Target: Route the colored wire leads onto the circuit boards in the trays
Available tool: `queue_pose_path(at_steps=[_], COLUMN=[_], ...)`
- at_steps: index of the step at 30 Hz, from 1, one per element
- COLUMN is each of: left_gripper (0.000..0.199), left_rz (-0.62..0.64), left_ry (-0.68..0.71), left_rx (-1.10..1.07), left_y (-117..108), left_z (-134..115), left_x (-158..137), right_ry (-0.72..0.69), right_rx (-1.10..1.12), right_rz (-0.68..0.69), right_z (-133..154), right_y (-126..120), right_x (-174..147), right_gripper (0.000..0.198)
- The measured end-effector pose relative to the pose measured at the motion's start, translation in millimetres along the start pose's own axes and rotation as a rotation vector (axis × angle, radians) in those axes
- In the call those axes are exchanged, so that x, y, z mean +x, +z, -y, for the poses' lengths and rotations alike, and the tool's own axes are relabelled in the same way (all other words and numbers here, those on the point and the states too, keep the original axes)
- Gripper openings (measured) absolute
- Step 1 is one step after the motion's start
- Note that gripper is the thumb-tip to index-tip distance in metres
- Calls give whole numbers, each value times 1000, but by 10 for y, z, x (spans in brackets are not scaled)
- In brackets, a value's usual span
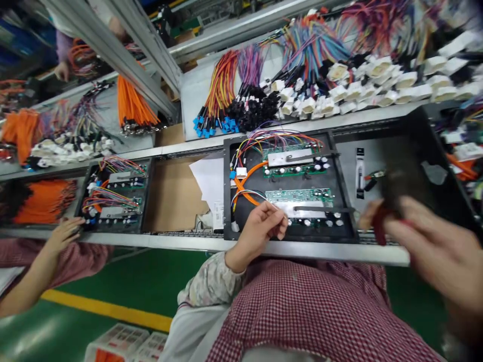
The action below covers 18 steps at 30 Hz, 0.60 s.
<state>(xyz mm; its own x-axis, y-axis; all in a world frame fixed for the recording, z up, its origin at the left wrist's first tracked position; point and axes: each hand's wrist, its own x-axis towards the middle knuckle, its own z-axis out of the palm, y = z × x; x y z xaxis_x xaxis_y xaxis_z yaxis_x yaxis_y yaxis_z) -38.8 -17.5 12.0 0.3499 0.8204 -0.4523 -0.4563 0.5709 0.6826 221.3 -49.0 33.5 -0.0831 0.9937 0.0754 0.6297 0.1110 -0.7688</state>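
My left hand [260, 226] is closed, its fingertips pinched together over the front edge of the lower circuit board [302, 193]. Whether anything is between them I cannot make out. The board and the upper circuit board [294, 171] lie in a black tray [252, 229], each with a white bar and a dark strap across it. Orange and thin coloured wires [245, 173] loop along the tray's left side. My right hand [426, 236], smeared by motion, is to the right of the tray and grips a red-handled tool [379, 221] whose dark end is blurred.
A black-handled piece [375, 178] and a small packaged strip [359, 173] lie right of the tray. Wire bundles [222, 85] and white connectors [350, 90] cover the shelf behind. At left, a co-worker's hand [66, 234] touches another black tray [113, 221]. White papers [209, 176] lie between the trays.
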Motion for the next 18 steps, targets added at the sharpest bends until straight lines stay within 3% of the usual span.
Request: queue_pose_path(at_steps=[3,8,18], left_gripper=[43,42,37], left_rz=[20,-9,11], left_ry=[57,123,234], left_rx=[9,37,111], left_y=[-24,-72,-136], left_z=[29,79,173], left_x=[-7,-14,27], right_ry=[-178,-253,-294], right_rx=[-8,-86,-110], right_rz=[240,258,267], right_z=[258,345,335], right_y=[240,488,467], right_x=[-41,-34,-10], right_gripper=[19,22,24])
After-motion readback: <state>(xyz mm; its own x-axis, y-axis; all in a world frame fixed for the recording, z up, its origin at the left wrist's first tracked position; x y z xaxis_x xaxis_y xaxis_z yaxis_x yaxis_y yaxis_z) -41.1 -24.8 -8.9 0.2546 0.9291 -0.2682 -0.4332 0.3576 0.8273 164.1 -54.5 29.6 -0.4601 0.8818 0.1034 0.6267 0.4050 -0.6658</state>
